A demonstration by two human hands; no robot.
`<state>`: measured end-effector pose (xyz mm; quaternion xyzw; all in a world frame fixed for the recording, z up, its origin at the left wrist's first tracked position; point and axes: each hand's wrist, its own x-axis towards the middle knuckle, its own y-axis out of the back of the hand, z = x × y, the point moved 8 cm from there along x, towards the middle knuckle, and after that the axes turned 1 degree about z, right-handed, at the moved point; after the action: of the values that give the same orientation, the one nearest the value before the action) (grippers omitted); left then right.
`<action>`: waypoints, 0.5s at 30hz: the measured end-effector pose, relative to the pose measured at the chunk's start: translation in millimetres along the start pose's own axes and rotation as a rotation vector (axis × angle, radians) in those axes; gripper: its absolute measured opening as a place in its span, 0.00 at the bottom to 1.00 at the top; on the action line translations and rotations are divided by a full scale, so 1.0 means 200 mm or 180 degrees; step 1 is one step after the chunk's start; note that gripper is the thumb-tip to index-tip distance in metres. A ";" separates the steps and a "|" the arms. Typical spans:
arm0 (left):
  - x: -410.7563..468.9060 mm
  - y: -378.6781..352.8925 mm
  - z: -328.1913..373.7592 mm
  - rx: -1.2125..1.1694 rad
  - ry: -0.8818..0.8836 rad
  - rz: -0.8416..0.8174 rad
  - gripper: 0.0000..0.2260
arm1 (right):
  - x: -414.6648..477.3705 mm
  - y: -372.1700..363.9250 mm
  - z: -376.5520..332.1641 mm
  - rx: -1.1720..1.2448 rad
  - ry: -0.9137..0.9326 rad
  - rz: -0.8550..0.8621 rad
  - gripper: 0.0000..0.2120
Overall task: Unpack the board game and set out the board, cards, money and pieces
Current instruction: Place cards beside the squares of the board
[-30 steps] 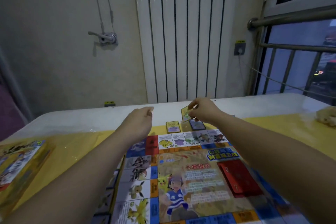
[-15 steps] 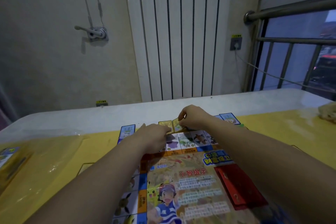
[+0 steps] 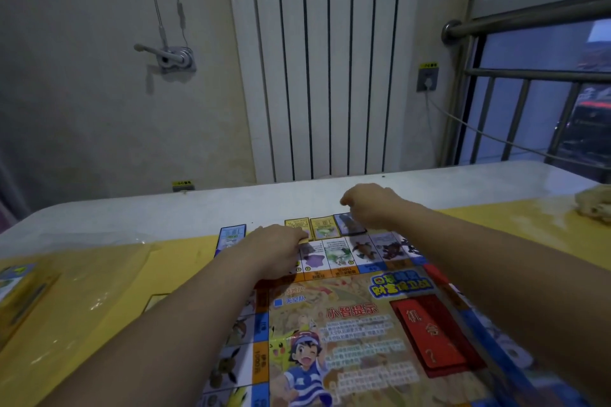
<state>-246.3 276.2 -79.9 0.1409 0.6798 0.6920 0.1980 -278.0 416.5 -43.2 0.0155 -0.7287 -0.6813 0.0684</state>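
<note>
Now, left hand [image 3: 276,249]: my fingers pinch the yellow card [image 3: 297,227] by its near edge.
Right hand [image 3: 372,208]: curled over the blue card [image 3: 346,225]; I can't tell whether it grips.

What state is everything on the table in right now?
Board, unfolded flat.
Red cards, stacked on the board.
Four cards, flat beyond the board's far edge.
Box, lying at left.
Left hand, pinching a yellow card.
Right hand, curled over the dark card; grip hidden.

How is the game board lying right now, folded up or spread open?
Spread open. The board lies flat on the table, its centre picture and border squares face up, with no visible part folded over.
</note>
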 end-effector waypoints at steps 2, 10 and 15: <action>0.00 0.00 0.00 -0.0027 -0.0002 0.0015 0.21 | -0.05 -0.04 0.02 -0.0263 0.0151 -0.0346 0.17; 0.02 0.00 -0.01 -0.0039 0.0020 -0.0034 0.20 | -0.22 -0.10 0.03 -0.1008 0.0430 -0.0946 0.18; 0.02 0.00 -0.01 -0.0026 0.0018 -0.0041 0.20 | -0.24 -0.11 0.03 -0.1372 0.0510 -0.1063 0.19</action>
<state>-249.8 276.5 -79.4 0.1338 0.6784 0.6938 0.2011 -233.0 426.0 -69.2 0.1742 -0.5466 -0.8189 0.0143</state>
